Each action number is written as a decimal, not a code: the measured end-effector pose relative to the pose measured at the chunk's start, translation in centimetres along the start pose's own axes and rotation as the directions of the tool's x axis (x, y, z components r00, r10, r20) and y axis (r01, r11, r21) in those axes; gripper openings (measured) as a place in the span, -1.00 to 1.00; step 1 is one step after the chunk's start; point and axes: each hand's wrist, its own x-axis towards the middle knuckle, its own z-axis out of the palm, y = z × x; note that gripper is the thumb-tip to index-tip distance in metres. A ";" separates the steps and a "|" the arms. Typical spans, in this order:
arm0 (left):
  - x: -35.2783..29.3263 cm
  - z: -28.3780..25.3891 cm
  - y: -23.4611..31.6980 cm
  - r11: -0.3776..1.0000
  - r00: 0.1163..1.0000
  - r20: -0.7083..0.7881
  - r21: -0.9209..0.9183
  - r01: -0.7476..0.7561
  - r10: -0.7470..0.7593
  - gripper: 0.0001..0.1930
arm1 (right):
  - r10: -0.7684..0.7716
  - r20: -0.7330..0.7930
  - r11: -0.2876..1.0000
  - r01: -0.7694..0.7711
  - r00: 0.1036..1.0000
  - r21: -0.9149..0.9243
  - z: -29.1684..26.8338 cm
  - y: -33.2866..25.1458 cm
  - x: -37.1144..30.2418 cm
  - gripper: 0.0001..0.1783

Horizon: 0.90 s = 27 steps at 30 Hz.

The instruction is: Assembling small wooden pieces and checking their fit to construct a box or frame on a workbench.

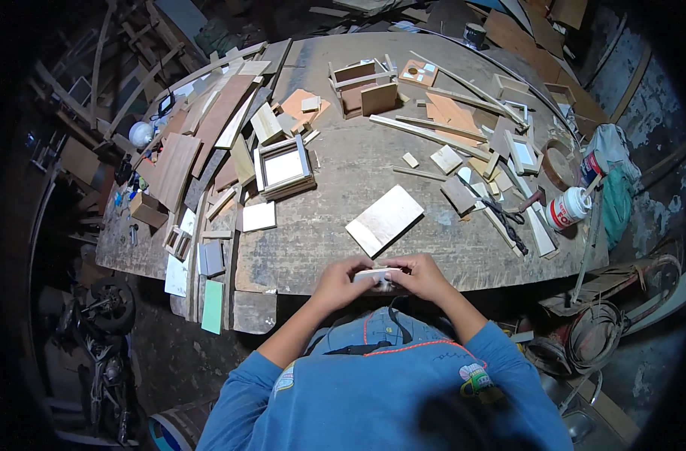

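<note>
At the near edge of the workbench, close to my body, a small pale wooden piece [376,273] is held between both hands. My left hand [345,281] is closed on its left end. My right hand [420,277] grips the other end, thumb on the top face. The fingers hide much of the piece, so its full shape does not show. Just beyond my hands a pale rectangular wooden board [385,219] lies flat and tilted on the bench.
A square wooden frame box [284,167] and several planks [179,167] crowd the left. A small wooden cabinet [363,86] stands at the back. On the right are pliers [508,216], a hammer [531,200], a white-and-red glue tub [569,208] and wood strips around the worn workbench [313,248].
</note>
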 end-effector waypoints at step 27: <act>8.8 5.7 3.0 0.994 0.994 -0.001 0.015 -0.106 0.106 -0.76 | -0.006 0.099 0.999 0.001 0.995 0.046 -11.5 0.1 3.4 -0.50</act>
